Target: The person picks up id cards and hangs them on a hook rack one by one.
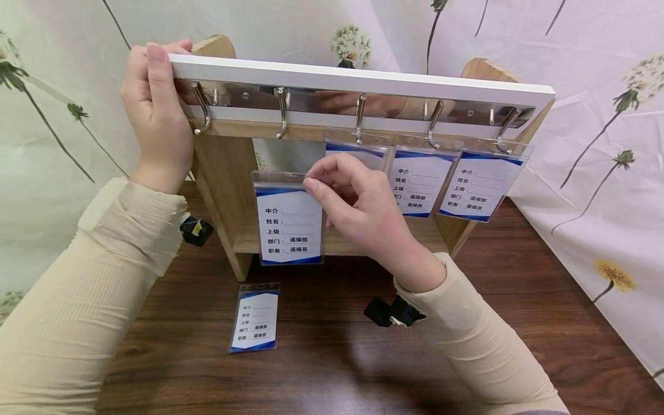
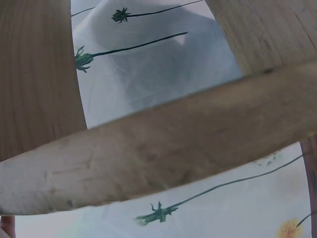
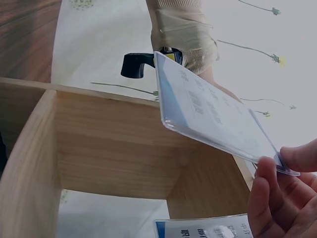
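My right hand (image 1: 363, 207) pinches the top right corner of a clear badge holder (image 1: 289, 225) with a white and blue card inside. In the head view the holder hangs upright below the second hook (image 1: 282, 112) from the left, its top edge lower than the hook's tip. The right wrist view shows thumb and fingertips on one end of the same badge holder (image 3: 213, 109). My left hand (image 1: 158, 109) grips the left end of the white rack board (image 1: 363, 75), thumb over its front. Three similar badge holders (image 1: 474, 184) hang from the hooks at the right.
Another badge holder (image 1: 255, 317) lies on the dark wooden table (image 1: 311, 369) in front of the rack. Wooden side panels (image 1: 223, 190) hold up the hook board. Floral cloth (image 1: 596, 144) covers the background. The leftmost hook (image 1: 201, 109) carries nothing.
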`<state>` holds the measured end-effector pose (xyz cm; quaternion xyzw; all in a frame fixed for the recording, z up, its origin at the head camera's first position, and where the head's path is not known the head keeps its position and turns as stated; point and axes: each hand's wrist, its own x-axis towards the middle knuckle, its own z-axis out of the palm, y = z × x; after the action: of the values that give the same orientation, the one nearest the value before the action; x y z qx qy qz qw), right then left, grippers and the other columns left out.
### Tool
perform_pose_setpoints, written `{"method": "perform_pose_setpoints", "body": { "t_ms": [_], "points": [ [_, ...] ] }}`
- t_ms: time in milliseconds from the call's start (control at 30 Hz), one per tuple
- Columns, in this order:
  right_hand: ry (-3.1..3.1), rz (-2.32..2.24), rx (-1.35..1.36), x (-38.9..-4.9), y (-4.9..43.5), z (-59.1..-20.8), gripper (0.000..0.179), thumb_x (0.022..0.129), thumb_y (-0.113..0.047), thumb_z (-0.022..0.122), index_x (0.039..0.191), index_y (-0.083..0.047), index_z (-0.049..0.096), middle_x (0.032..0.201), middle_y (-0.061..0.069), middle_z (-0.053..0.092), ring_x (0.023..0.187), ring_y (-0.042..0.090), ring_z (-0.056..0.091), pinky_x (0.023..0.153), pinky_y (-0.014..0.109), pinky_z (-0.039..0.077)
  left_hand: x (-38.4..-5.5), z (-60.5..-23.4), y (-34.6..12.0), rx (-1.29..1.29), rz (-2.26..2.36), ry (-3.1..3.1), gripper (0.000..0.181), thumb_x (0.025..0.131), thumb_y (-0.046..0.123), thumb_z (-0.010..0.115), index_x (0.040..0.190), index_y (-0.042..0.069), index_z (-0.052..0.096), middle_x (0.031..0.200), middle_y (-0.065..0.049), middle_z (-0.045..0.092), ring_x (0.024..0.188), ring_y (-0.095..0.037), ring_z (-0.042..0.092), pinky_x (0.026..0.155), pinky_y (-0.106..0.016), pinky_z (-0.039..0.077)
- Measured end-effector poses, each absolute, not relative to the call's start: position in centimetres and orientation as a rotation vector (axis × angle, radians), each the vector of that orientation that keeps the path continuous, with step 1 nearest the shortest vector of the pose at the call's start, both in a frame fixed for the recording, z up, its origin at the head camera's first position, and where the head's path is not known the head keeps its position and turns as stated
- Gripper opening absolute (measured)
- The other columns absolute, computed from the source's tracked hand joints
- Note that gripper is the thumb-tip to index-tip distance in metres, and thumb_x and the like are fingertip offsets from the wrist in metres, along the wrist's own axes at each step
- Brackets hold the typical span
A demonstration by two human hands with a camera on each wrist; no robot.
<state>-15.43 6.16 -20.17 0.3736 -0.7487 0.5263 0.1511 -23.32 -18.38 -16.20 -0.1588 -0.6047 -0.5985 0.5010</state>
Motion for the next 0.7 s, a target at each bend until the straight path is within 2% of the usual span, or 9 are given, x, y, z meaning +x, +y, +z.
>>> {"method": "perform_pose_setpoints", "body": {
  "t_ms": [467,700],
  "points": [
    [-2.13,1.47,1.085,-16.0,5.5,-18.8,0.012,0.098,-0.008,0.059,0.105,-0.001,0.066,0.075,0.006,0.066,0.05,0.015,0.051,0.05,0.03,0.049,-23.4,-16.1,-18.2,-0.372,-1.446,-1.482,0.04,0.103,0.004,0.032,0.085,0.018,0.065,0.095,0.009,0.069,0.11,-0.016,0.061,0.095,-0.022,0.041],
    [-2.127,1.445,1.124,-16.3,5.0,-18.2,0.012,0.098,-0.009,0.06,0.103,-0.001,0.066,0.066,0.006,0.061,0.048,0.013,0.053,0.049,0.03,0.048,-23.3,-16.0,-18.3,-0.374,-1.446,-1.483,0.041,0.103,0.003,0.031,0.084,0.019,0.064,0.095,0.01,0.068,0.111,-0.016,0.061,0.097,-0.022,0.041]
  ]
}}
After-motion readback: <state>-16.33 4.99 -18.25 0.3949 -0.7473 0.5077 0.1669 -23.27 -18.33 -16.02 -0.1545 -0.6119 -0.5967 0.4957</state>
